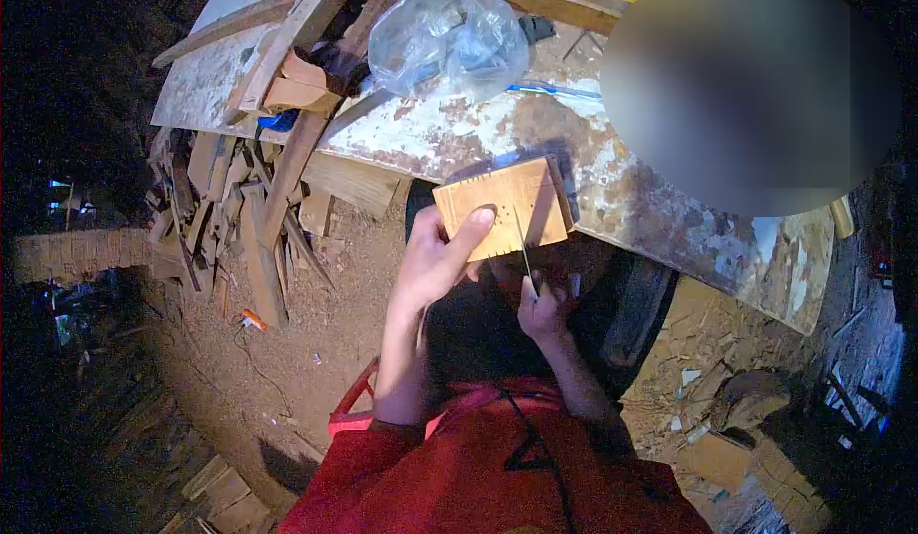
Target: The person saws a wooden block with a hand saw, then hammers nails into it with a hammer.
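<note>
My left hand (443, 252) grips a small light-brown wooden block (488, 199) by its left side, with the thumb pressed flat on its top face. Short notches run along two of the block's edges, and several small dark dots mark its face. In my right hand (543, 314), fingers closed round the handle, is a thin-bladed tool (522, 236). Its narrow blade points up and overlaps the block's lower right part. The block is held in front of the near edge of a worn worktable (382, 137), a dark shadow falling across its right portion.
On the worktable lie a clear plastic bag (449, 42), long wooden beams (296, 37) and a blue pen-like item (550, 88). Wood offcuts (258, 238) are heaped on the left, by an orange object (252, 320). More scraps (722, 462) cover the ground at right. A blurred patch hides the upper right.
</note>
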`<state>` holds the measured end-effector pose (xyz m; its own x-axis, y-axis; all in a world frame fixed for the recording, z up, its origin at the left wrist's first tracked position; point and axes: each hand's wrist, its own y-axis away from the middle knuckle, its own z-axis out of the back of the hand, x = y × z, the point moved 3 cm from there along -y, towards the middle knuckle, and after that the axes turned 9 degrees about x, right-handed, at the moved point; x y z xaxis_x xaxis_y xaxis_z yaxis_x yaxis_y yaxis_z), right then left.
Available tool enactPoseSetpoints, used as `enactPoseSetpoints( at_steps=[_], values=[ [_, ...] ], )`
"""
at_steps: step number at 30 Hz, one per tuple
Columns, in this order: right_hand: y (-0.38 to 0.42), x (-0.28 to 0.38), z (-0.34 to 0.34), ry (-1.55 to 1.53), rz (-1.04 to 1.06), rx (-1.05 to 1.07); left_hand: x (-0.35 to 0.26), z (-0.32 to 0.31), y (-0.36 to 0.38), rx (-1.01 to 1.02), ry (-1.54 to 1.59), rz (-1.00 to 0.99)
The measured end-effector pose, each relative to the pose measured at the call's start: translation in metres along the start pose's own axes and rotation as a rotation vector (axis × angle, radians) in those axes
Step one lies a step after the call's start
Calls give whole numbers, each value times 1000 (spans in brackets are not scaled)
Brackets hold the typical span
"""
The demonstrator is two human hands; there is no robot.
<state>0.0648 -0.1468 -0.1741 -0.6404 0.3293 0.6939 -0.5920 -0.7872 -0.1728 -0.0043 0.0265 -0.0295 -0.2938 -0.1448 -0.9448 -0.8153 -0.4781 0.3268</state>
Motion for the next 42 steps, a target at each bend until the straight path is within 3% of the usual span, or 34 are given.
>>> enactPoseSetpoints(
  at_steps=[1, 3, 5, 7, 8, 11, 12, 15, 18, 23, 26, 31, 35, 39, 40, 42],
  values=[
    [-13, 14, 11, 14, 8, -15, 0, 0, 1, 11, 7, 1],
    [-22, 48, 40, -74, -177, 127, -2, -1, 4, -10, 19, 108],
    [-28, 45, 36, -151, -59, 24, -8, -1, 5, -13, 34, 125],
    [-2, -2, -8, -180, 23, -52, -5, -4, 3, -81, 55, -73],
    [17, -31, -30, 4, 133, -53, -7, -5, 3, -95, 76, -71],
    [-24, 36, 25, -302, 21, -63, -5, -7, 2, -103, 130, -80],
    [-24, 47, 32, -280, -52, 23, -3, -6, 1, -56, 140, -91],
    [-12, 16, 4, -80, 82, -79, -5, -2, 2, -36, 92, -66],
    [-11, 16, 1, -138, 83, -81, -8, -5, 4, -92, 94, -31],
    [-33, 45, 33, -336, -1, 41, -9, -4, 2, -34, 115, -32],
    [0, -6, -10, -139, 7, 83, -10, -3, 5, -51, 98, -56],
    [-29, 42, 35, -194, -54, 81, 1, -3, 1, -35, 115, -64],
    [-4, -2, -13, -213, 82, -101, -9, -3, 3, -30, 102, -66],
    [-15, 30, 15, -183, -5, 66, 1, -1, 1, -44, 71, -2],
    [-17, 38, 22, -163, -175, 214, 2, 0, -2, 13, 70, -49],
    [-11, 20, 8, -217, -10, 91, 2, 0, 0, 12, 75, -36]
  ],
)
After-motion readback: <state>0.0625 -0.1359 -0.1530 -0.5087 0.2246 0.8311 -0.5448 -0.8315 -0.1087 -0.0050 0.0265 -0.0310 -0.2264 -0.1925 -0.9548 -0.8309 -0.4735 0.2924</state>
